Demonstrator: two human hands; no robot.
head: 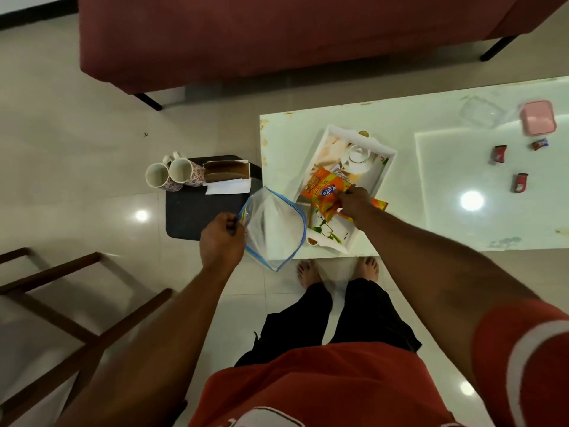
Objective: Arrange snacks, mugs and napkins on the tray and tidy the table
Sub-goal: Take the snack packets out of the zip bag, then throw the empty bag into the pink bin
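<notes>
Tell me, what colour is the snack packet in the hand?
The packet is orange, clearest in the head view.

A maroon upholstered sofa (277, 35) on black legs stands across the glossy beige tiled floor (77, 134). A small black square stool (191, 217) sits below it, and a dark wooden chair frame (77, 291) lower left. Far right, a pink lidded plastic box (538, 118) stands just beside a clear plastic container (482, 111).

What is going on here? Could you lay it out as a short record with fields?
left hand: holds the clear bag by its edge
right hand: grips the orange snack packet over the tray
tray: on the white table, a white pot inside
mugs: two, on the dark stool, off the tray
napkins: on the stool beside the mugs
loose sweets: three wrapped ones on the table, away from the tray
</notes>
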